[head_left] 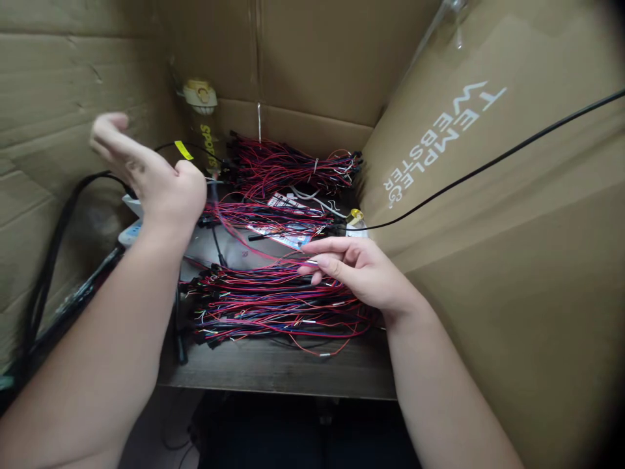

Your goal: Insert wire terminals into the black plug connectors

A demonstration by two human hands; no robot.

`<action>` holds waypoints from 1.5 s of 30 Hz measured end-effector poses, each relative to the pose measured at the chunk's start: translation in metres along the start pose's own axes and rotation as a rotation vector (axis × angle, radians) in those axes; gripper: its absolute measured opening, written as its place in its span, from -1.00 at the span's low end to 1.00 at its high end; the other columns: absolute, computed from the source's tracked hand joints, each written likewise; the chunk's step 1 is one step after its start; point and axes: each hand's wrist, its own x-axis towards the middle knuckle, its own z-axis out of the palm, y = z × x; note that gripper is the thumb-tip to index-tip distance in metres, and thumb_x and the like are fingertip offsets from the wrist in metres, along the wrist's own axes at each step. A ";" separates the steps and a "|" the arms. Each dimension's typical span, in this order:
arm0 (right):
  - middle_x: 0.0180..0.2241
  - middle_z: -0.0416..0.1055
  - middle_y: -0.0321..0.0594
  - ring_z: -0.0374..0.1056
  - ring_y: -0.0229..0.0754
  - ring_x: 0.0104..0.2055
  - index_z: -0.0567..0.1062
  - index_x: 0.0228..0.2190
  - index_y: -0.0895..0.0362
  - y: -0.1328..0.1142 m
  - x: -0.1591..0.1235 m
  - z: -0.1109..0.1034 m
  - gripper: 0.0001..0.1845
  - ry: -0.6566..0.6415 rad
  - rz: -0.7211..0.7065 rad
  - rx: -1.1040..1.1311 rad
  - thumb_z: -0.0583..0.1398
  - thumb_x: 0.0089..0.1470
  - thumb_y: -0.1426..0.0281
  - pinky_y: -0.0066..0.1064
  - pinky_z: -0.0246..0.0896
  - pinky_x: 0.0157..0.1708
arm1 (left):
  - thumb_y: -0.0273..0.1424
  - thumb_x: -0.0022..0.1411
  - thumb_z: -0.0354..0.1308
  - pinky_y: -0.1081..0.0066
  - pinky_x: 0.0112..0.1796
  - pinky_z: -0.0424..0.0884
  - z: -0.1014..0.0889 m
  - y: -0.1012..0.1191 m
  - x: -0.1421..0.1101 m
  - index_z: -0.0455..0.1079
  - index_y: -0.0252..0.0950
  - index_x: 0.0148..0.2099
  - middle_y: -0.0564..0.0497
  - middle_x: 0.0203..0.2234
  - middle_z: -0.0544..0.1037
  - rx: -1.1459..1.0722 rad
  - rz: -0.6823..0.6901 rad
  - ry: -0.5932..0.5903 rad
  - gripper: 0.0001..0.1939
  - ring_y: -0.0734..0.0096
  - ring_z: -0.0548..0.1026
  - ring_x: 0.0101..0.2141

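A slim strand of pinkish-red wires (258,253) lies over the far edge of the near wire bundle (278,305), the landmark for what follows. Its long axis runs mainly left to right. One end points right, into the fingertips of the right hand (310,259); the other curves away beyond the bundle's far left, where I cannot follow it.

The right hand, above the bundle's far right part, is closed in a light pinch on the strand, thumb against fingers, near a small white sleeve. That grip probably suits wire this thin, keeping one strand apart from those beneath. The left hand (149,163) is raised beyond the bundle's far left, blurred, fingers extended and loosely parted from the thumb; nothing shows in its grasp.

The bundle's own wires run left to right, dark connectors gathered at its left, likely to prevent tangling. Beyond it lie a middle wire bundle (234,213), a printed card (278,238) and a far wire bundle (278,166), banded in white. A sports bottle (201,124) stands beyond its far left. The table (283,371) shows just in front; cardboard (488,273) rises to its right.
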 end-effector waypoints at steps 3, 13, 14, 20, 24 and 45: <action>-0.29 0.67 -0.16 0.61 -0.20 -0.26 0.56 0.01 0.17 0.002 0.002 0.001 -0.60 0.013 -0.015 0.016 0.35 0.21 0.23 -0.32 0.52 -0.12 | -0.70 -0.06 0.20 -0.14 0.31 0.07 0.000 0.045 -0.028 0.31 -0.24 0.03 -0.21 0.17 0.35 0.226 0.330 -0.111 -0.42 -0.09 0.21 0.30; -0.27 0.62 -0.23 0.55 -0.24 -0.23 0.60 -0.10 0.14 0.002 0.004 0.000 -0.69 -0.038 -0.107 -0.021 0.34 0.23 0.20 -0.37 0.50 -0.10 | -0.38 0.34 0.24 0.30 -0.08 0.47 0.010 0.077 -0.070 0.50 -0.26 -0.21 -0.09 -0.12 0.51 -0.247 0.426 -1.163 -0.93 0.28 0.52 -0.11; -0.27 0.62 -0.23 0.55 -0.24 -0.24 0.60 -0.09 0.15 0.003 0.004 0.001 -0.70 -0.039 -0.104 -0.029 0.33 0.24 0.22 -0.37 0.50 -0.10 | -0.36 0.34 0.25 0.31 -0.08 0.47 0.009 0.074 -0.066 0.53 -0.26 -0.21 -0.08 -0.11 0.52 -0.246 0.411 -1.181 -0.92 0.29 0.53 -0.11; -0.20 0.64 -0.17 0.59 -0.20 -0.20 0.60 -0.04 0.13 0.011 0.009 0.006 -0.71 0.020 -0.113 -0.088 0.33 0.21 0.31 -0.31 0.54 -0.09 | -0.46 0.36 0.18 0.33 -0.11 0.47 0.007 0.062 -0.057 0.62 -0.25 -0.15 -0.07 -0.13 0.59 -0.128 0.376 -1.323 -0.83 0.32 0.57 -0.15; -0.16 0.65 -0.15 0.60 -0.15 -0.15 0.62 -0.06 0.10 0.015 0.010 0.005 -0.71 0.091 -0.116 -0.128 0.36 0.16 0.34 -0.21 0.56 -0.03 | -0.44 0.40 0.15 0.34 -0.17 0.44 0.010 0.059 -0.058 0.62 -0.28 -0.16 -0.07 -0.24 0.61 -0.093 0.373 -1.368 -0.81 0.32 0.56 -0.23; -0.34 0.67 -0.20 0.58 -0.16 -0.32 0.70 -0.29 0.09 0.012 0.006 -0.001 -0.83 0.396 -0.320 -0.469 0.45 0.04 0.29 -0.33 0.52 -0.30 | -0.30 0.36 0.16 0.39 -0.28 0.35 0.011 0.043 -0.050 0.52 -0.32 -0.21 -0.03 -0.33 0.60 -0.052 0.293 -1.314 -0.80 0.37 0.50 -0.32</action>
